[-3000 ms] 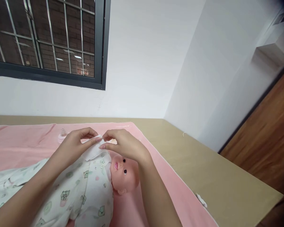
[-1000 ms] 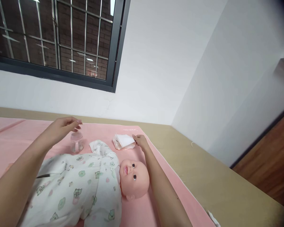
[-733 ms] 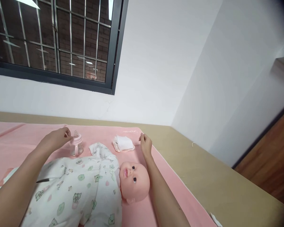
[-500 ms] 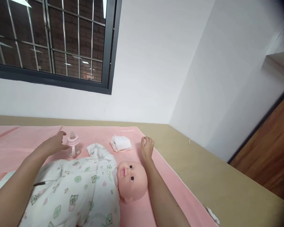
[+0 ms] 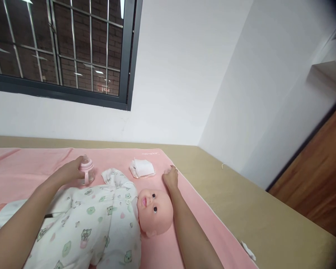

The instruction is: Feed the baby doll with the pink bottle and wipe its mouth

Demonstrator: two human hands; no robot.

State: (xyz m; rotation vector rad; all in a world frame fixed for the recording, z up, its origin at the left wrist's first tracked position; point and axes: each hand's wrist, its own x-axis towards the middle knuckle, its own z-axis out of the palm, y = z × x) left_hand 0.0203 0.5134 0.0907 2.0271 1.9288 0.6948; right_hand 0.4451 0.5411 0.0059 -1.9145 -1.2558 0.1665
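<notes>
A pink-topped baby bottle (image 5: 87, 172) with a clear nipple and a side handle stands on the pink mat (image 5: 44, 158). My left hand (image 5: 72, 170) is closed around its left side, the fingertips partly hidden behind it. On the right, my right hand (image 5: 170, 177) rests near the mat's edge with its fingers curled; a pale glint shows at them, too small to name. Between my forearms lies a baby doll (image 5: 155, 213) on its back, in a white suit with green bear prints. The doll's head is close beside my right forearm.
A pack of white tissues (image 5: 142, 168) lies beyond the doll, between bottle and right hand. A small white scrap (image 5: 248, 250) sits at the mat's right edge on the tan surface (image 5: 212, 186). Behind are white walls and a barred window (image 5: 86, 48).
My left hand has moved right and closed on the bottle. My right hand has dipped slightly and its fingers have curled in. The view has shifted a little.
</notes>
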